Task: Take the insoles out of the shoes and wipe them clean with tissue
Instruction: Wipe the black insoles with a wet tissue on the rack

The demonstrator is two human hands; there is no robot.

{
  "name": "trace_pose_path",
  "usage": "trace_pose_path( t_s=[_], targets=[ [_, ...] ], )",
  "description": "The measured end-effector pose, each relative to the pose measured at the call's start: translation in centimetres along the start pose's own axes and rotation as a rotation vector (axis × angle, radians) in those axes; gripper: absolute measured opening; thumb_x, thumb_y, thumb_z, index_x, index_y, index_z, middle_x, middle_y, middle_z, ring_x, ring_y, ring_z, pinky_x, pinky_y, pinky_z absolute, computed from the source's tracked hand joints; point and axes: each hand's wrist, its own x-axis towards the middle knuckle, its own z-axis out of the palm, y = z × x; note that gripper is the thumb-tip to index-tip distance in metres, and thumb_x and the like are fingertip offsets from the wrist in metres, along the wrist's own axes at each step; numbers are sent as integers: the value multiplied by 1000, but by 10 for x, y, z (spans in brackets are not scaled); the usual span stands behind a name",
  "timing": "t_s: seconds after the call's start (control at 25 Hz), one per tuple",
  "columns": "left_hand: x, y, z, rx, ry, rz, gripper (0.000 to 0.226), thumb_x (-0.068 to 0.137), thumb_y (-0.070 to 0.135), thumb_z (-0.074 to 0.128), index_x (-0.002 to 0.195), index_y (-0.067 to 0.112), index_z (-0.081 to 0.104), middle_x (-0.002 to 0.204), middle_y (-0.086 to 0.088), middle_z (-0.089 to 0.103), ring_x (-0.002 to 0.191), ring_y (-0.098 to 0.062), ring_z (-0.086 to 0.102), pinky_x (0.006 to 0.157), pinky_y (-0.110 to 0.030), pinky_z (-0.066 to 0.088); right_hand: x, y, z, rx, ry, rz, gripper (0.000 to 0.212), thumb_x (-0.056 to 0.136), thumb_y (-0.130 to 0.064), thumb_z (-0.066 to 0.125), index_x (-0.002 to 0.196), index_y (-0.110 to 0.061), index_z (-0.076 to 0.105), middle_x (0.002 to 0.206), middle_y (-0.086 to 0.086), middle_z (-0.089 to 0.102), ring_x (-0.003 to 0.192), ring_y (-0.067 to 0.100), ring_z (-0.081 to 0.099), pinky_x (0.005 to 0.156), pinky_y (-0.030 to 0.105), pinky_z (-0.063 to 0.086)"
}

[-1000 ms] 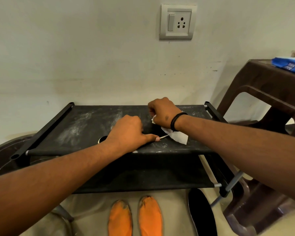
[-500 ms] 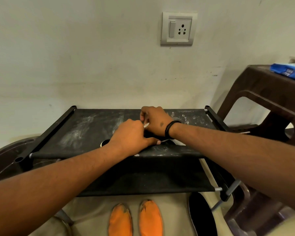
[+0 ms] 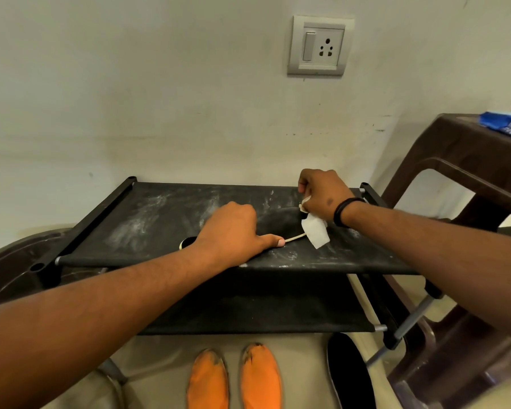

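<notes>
We see L hand [image 3: 230,231] fingers curled, thumb pressing dark insole [image 3: 281,228] on rack shelf [image 3: 148,219], R hand [image 3: 322,196] pinching tissue [image 3: 314,235] at insole's far end

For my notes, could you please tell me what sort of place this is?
Probably a room in a home, by the shoe storage: a black shoe rack against a wall, a wall socket above it, and a brown plastic stool beside it.

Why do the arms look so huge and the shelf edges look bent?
In the head view, the wide-angle lens stretches whatever sits near the borders, so the forearms swell while the left hand and right hand look small; the black rack bows for the same reason. The orange insoles at the bottom are slightly soft. Lighting is even, without glare.
</notes>
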Motion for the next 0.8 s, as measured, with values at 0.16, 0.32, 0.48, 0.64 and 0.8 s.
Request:
trace_pose_path(
  t_s=[0.16, 0.32, 0.48, 0.64, 0.8],
  targets=[
    [0, 3, -1, -2, 9, 3, 70, 77, 73, 68, 50, 13, 42, 42, 1, 40, 42, -15, 41, 49, -38, 45, -2, -44, 30, 88, 0, -155, 23, 73, -3, 61, 85, -21, 55, 81, 0, 63, 76, 24, 62, 67, 39, 56],
    [-1, 3, -3, -30, 3, 9, 60, 80, 65, 71, 55, 15, 50, 46, 3, 46, 44, -10, 45, 48, -23, 33, -5, -72, 41, 52, -110, -315, 20, 74, -7, 63, 87, -21, 56, 82, -1, 63, 75, 21, 61, 68, 40, 55],
    [0, 2, -1, -14, 3, -6, 69, 77, 74, 66, 50, 15, 44, 42, 1, 39, 42, -14, 41, 49, -31, 39, 6, -43, 22, -44, -103, -186, 24, 73, -9, 67, 84, -25, 53, 87, 1, 64, 81, 25, 61, 69, 38, 55],
    [0, 0, -1, -16, -14, -17, 70, 77, 76, 65, 50, 15, 42, 42, 1, 38, 43, -15, 41, 50, -34, 40, 4, -3, -3, -159, -61, -62, 23, 75, -7, 67, 85, -25, 54, 95, 4, 64, 84, 27, 60, 65, 33, 50],
    [0, -1, 0, 5, -7, -11, 73, 75, 78, 65, 51, 14, 39, 43, -1, 37, 44, -18, 42, 52, -38, 47, -10, 20, -40, -455, -182, -15, 17, 80, -7, 63, 91, -20, 59, 93, 4, 63, 82, 24, 59, 66, 33, 48]
  ],
)
